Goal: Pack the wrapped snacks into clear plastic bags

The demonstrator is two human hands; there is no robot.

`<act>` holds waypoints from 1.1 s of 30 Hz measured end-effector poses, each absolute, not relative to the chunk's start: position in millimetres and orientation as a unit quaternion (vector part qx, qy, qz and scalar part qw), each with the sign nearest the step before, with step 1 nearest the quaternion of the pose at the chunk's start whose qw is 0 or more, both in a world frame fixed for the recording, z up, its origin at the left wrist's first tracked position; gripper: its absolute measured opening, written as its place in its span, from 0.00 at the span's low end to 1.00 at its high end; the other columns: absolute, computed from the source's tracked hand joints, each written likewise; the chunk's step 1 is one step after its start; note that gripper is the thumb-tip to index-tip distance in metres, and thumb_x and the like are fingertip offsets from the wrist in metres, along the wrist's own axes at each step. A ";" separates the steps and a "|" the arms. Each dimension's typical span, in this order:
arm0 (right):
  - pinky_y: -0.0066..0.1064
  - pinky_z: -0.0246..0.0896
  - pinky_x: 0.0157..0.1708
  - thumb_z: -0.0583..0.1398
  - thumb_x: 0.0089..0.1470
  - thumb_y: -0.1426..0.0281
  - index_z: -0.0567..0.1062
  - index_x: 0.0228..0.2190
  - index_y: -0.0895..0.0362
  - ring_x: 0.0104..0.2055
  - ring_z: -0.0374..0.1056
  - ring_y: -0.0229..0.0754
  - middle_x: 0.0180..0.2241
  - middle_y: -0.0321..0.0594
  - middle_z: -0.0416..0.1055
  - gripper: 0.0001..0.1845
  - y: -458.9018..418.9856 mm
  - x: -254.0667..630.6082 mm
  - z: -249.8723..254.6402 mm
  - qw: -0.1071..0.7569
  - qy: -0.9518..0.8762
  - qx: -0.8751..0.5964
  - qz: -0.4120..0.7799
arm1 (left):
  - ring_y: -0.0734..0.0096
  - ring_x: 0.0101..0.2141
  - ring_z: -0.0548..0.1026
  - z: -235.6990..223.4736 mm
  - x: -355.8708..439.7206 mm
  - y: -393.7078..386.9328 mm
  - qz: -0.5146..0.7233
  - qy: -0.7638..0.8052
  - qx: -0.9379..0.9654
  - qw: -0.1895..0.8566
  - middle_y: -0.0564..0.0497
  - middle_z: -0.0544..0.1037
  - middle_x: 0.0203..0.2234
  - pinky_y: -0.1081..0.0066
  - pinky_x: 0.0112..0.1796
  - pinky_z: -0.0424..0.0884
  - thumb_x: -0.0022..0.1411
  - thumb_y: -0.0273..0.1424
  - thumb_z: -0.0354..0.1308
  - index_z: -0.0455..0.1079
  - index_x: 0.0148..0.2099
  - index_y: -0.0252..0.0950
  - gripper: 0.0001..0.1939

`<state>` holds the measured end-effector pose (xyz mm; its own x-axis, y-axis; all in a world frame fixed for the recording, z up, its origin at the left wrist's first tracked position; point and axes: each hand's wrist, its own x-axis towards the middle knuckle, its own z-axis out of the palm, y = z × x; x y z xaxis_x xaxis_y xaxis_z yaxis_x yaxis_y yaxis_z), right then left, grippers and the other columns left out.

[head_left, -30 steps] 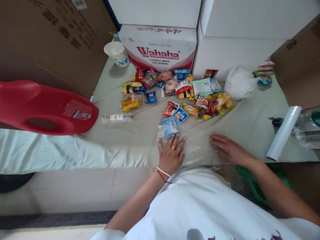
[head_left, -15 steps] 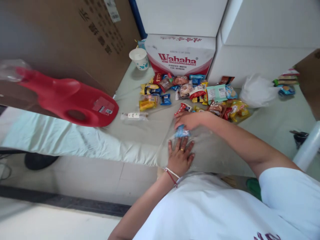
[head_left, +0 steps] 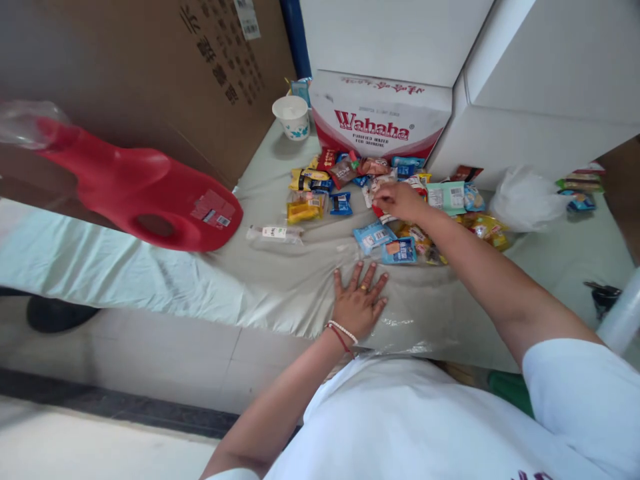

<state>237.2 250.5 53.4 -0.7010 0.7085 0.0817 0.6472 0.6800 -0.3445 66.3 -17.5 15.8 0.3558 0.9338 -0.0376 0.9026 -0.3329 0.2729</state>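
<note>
My left hand (head_left: pixel 361 303) lies flat on the pale cloth-covered table, fingers spread, a ring and bracelets on it. Just beyond its fingertips are a light blue snack packet (head_left: pixel 373 237) and a darker blue snack packet (head_left: pixel 399 251). Over the front of a pile of small wrapped snacks, my right hand (head_left: pixel 400 201) has its fingers bent down and closed on a red and white snack packet (head_left: pixel 383 215), mostly covered by the hand. Near the right forearm are a pale green packet (head_left: pixel 447 198) and yellow packets (head_left: pixel 483 228).
A Wahaha water carton (head_left: pixel 380 113) stands behind the snacks, with white boxes around it. At left are a big red jug (head_left: pixel 160 193) and a cardboard box (head_left: pixel 150 73). A paper cup (head_left: pixel 292 119) and a white plastic bag (head_left: pixel 527 199) flank the pile. Keys (head_left: pixel 603 293) lie at right.
My right hand has let go of a blue packet and moved up into the pile. Blue packets now show uncovered beyond my left hand, which stays flat. The view has shifted slightly.
</note>
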 end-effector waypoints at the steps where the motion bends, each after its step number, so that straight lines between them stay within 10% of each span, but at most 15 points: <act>1: 0.46 0.60 0.58 0.57 0.62 0.68 0.79 0.51 0.56 0.59 0.65 0.56 0.57 0.48 0.72 0.19 256.9 234.1 54.5 0.108 -0.906 -0.394 0.112 | 0.50 0.73 0.45 15.2 66.5 -18.1 0.063 0.564 0.814 0.123 0.53 0.52 0.73 0.27 0.64 0.35 0.73 0.49 0.42 0.52 0.73 0.56 0.29; 15: 0.44 0.63 0.47 0.47 0.65 0.72 0.79 0.49 0.61 0.46 0.67 0.55 0.45 0.55 0.75 0.23 255.2 265.9 64.6 0.088 -0.842 -0.533 0.006 | 0.51 0.72 0.48 15.7 65.5 -20.9 0.072 0.568 0.812 0.112 0.49 0.52 0.73 0.26 0.64 0.39 0.73 0.49 0.41 0.51 0.73 0.53 0.30; 24: 0.54 0.54 0.57 0.46 0.68 0.70 0.73 0.55 0.62 0.58 0.59 0.60 0.57 0.57 0.69 0.23 268.5 225.4 57.3 0.075 -0.881 -0.468 0.005 | 0.51 0.72 0.48 17.1 68.2 -27.0 0.061 0.570 0.812 0.111 0.48 0.51 0.73 0.26 0.64 0.37 0.73 0.49 0.40 0.51 0.73 0.52 0.30; 33: 0.43 0.67 0.47 0.44 0.70 0.58 0.74 0.50 0.57 0.47 0.71 0.52 0.45 0.48 0.76 0.25 180.6 262.1 98.8 0.284 -0.760 -0.572 0.118 | 0.53 0.72 0.47 17.4 66.8 -27.9 0.085 0.568 0.807 0.135 0.49 0.51 0.73 0.27 0.64 0.35 0.74 0.48 0.40 0.53 0.73 0.51 0.29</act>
<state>262.1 180.6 98.8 -0.1837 0.9369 0.2975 0.8033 0.3175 -0.5038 66.8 -27.9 17.4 0.3401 0.9403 -0.0158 0.8943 -0.3181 0.3146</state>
